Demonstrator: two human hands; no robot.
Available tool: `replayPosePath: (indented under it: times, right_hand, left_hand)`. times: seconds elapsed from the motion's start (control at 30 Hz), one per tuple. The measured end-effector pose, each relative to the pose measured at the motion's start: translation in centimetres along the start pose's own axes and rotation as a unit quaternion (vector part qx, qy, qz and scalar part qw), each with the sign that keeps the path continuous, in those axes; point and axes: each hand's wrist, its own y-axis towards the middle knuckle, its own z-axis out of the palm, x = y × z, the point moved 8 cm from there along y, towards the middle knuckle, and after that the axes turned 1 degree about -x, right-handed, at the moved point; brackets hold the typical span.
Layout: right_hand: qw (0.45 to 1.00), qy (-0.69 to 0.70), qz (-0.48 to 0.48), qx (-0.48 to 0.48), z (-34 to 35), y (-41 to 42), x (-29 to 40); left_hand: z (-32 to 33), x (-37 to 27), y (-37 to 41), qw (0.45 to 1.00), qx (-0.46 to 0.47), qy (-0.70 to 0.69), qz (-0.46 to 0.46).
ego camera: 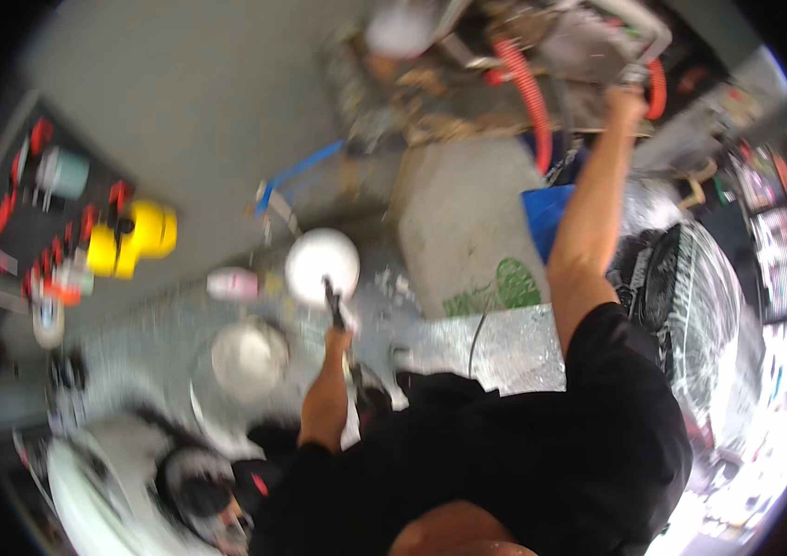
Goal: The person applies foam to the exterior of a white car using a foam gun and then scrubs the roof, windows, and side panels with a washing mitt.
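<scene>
My left hand (339, 339) is closed around the handle of a dark tool (333, 304), whose exact kind is lost in blur. The tool's far end overlaps a white round object (318, 258), and I cannot tell whether the two touch. My right arm stretches far forward, and my right hand (626, 103) is closed at a metal fitting (634, 74) below a bent grey tube (656, 35). A red-orange corrugated hose (531, 104) runs down to the left of that hand. Blue sheeting (545, 219) lies partly behind my right forearm.
A greyish board with green printing (473, 222) lies ahead. Left of my left hand stands a pale round container (247, 358), near a pink-and-white bottle (232, 283). Yellow tools (133, 240) hang on a dark rack. Plastic film (706, 326) covers a bulky object at right.
</scene>
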Motion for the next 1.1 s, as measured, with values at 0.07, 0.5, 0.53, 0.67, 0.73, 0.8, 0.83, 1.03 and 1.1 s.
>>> replayPosePath:
  times: [0.07, 0.5, 0.53, 0.67, 0.73, 0.8, 0.83, 1.03, 1.1]
  right_hand:
    - [0.858, 0.504, 0.089, -0.049, -4.3, -0.5, -1.5]
    - [0.535, 0.334, 0.017, 0.776, -13.0, -66.8, 27.6]
    - [0.426, 0.341, 0.145, 0.825, -11.3, -71.9, 27.2]
    - [0.114, 0.453, 0.431, 0.772, -9.5, -81.1, 31.0]
    - [0.115, 0.480, 0.435, 0.753, -9.9, -81.0, 32.3]
    - [0.158, 0.505, 0.405, 0.746, -11.0, -79.0, 33.9]
    - [0.185, 0.510, 0.384, 0.747, -11.7, -77.8, 34.6]
    - [0.375, 0.517, 0.128, 0.759, -18.9, -72.3, 36.6]
    - [0.335, 0.548, 0.097, 0.760, -22.0, -72.4, 37.4]
  left_hand:
    - [0.2, 0.4, -0.7, 0.998, -0.016, -0.047, -0.033]
    - [-9.9, -5.6, -14.0, 0.974, -0.191, -0.121, -0.021]
    - [-10.2, -5.6, -15.5, 0.971, -0.184, -0.151, -0.013]
    - [-13.5, -7.0, -20.1, 0.927, -0.278, -0.200, 0.152]
    - [-15.1, -7.0, -21.7, 0.892, -0.328, -0.196, 0.243]
    - [-16.7, -4.9, -20.1, 0.906, -0.218, -0.258, 0.256]
    - [-17.5, -4.2, -18.6, 0.914, -0.151, -0.283, 0.249]
    - [-31.1, -4.4, -10.3, 0.840, -0.235, -0.469, 0.139]
    - [-33.8, -6.4, -8.7, 0.817, -0.204, -0.520, 0.144]
